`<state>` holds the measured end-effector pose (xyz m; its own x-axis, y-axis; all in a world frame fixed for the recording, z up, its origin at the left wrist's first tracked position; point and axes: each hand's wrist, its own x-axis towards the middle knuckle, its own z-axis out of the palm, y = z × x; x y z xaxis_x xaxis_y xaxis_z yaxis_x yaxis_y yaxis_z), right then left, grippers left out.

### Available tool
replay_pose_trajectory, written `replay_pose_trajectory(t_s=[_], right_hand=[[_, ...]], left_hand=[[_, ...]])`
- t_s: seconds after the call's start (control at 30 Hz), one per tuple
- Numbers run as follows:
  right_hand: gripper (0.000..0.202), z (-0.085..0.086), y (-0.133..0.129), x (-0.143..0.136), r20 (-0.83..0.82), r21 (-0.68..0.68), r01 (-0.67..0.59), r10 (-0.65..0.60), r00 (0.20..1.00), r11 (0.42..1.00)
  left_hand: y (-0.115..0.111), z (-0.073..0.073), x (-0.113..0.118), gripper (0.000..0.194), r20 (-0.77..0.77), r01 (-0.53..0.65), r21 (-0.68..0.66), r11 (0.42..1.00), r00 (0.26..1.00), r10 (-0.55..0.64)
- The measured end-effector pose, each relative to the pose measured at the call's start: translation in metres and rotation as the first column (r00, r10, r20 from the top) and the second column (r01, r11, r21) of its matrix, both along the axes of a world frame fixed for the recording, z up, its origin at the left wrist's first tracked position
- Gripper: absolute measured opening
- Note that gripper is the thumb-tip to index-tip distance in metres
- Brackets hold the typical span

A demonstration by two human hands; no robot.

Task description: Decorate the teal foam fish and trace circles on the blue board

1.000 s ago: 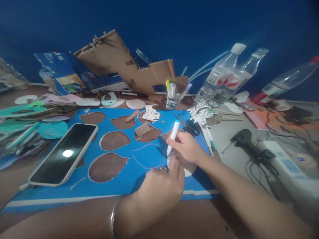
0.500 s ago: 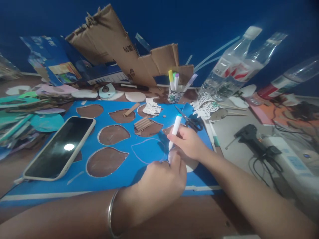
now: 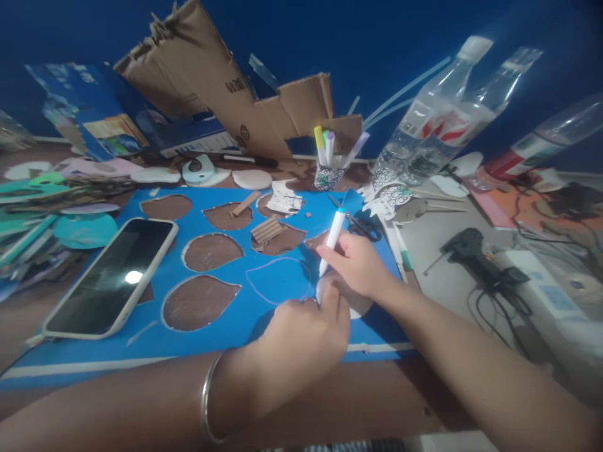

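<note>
My right hand (image 3: 360, 263) is closed round a white marker (image 3: 335, 231) with a teal end, tilted with that end up. Just below its lower tip, my left hand (image 3: 306, 329) is closed in a pinch on a small pale piece that looks like the marker cap (image 3: 319, 292); the fingers partly hide it. Under the hands lies a pale rounded cutout (image 3: 360, 306), mostly covered. To the left, a purple leaf-shaped outline (image 3: 252, 287) is drawn on the blue board (image 3: 277, 282). Several leaf-shaped holes in the board show brown wood.
A phone (image 3: 113, 276) lies at the left, beside a pile of teal cutouts (image 3: 85, 231). Scissors (image 3: 365, 227) and a cup of markers (image 3: 328, 178) are beyond my right hand. Plastic bottles (image 3: 440, 119), a glue gun (image 3: 468, 254) and a power strip (image 3: 541, 282) stand or lie at right.
A small gap now shows between the marker's lower tip and the pale piece in my left hand. The view has shifted slightly; the other things stay put.
</note>
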<state>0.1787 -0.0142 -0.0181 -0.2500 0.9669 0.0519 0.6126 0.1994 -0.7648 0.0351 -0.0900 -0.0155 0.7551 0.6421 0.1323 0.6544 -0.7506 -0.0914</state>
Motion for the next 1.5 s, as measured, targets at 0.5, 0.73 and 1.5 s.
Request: replay_pose_trajectory(t_s=[0.5,0.73,1.5], right_hand=[[0.025,-0.0003,0.001,0.0043,-0.016,-0.016,0.128,-0.128,0.992,0.992],[0.023,0.0,-0.0006,0.0042,-0.03,-0.016,0.132,-0.132,0.991,0.991],[0.024,-0.0025,-0.0051,0.0027,0.0,0.049,0.118,-0.118,0.993,0.992]], left_hand=[[0.0001,-0.0002,-0.0015,0.034,-0.085,0.022,0.07,0.997,0.996,-0.016],[0.0,0.0001,-0.0007,0.034,-0.094,0.026,0.114,0.993,0.995,-0.015],[-0.002,-0.0033,-0.0027,0.035,-0.067,0.03,0.117,0.993,0.997,-0.022]])
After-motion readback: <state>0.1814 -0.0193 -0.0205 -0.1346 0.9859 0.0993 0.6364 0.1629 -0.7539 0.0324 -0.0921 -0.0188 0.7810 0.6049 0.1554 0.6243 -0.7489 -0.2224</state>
